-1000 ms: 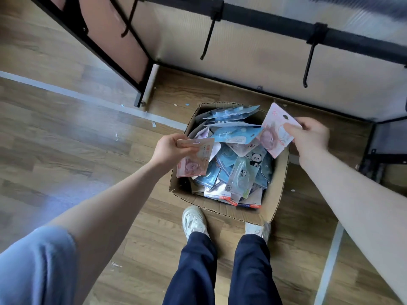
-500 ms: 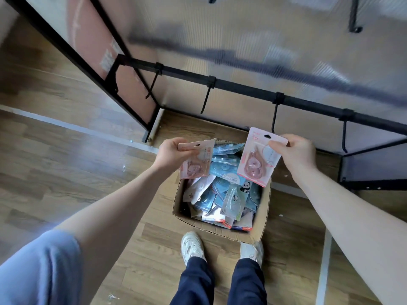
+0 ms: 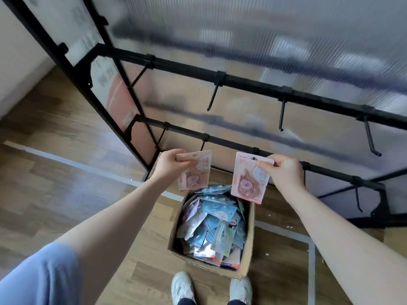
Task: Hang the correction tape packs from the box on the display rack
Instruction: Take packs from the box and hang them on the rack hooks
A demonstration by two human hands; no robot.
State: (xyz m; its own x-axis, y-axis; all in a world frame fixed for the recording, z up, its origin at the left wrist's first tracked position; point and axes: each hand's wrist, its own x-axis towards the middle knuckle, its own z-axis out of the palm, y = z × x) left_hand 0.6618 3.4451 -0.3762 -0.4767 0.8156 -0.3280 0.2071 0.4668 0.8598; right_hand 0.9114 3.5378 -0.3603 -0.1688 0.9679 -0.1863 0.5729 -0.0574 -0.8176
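Both hands raised since earlier: left hand (image 3: 168, 167), right hand (image 3: 284, 172) fingers pinching pink packs; rack (image 3: 253, 83) top blurred.

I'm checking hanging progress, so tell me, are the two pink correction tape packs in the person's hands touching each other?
Apart. The head view shows the left pink pack and the right pink pack with a clear strip of floor and box between them.

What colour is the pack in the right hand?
Pink pack, pinched by the right hand; head view.
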